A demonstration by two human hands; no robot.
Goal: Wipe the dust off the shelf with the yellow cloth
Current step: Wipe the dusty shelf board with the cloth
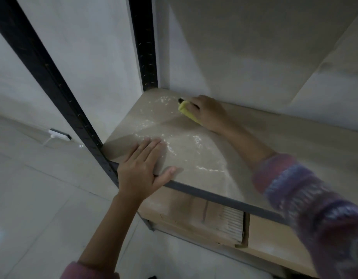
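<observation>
- My right grip point(209, 113) is clenched round the yellow cloth point(187, 111). The cloth is bunched into a wad and pressed to the shelf point(194, 156) at its back edge, near the rear post point(147, 57).
- My left grip point(142, 168) holds nothing. Its fingers lie straight and flat on the board by the front left corner, with the thumb beside the front rail point(214, 195).
- The dust point(202, 168) lies in loose white trails between my two hands. A sweep toward the open left side or the front would likely push it off the edge, onto the floor point(33, 188) or the cardboard box point(180, 210) below, rather than lift it.
- Only a narrow part of the wad touches the board, so I judge that streaks could be left and the tight back corner missed.
- My flat left palm sits at the edge of the dusty patch and could smear it or carry some away.
- The board is pale beige, smooth, flat and matte.
- The rail is grey metal, and the posts are black metal with rows of small slots.
- The cloth looks soft and thick.
- The dust is grainy and shows as bright specks.
</observation>
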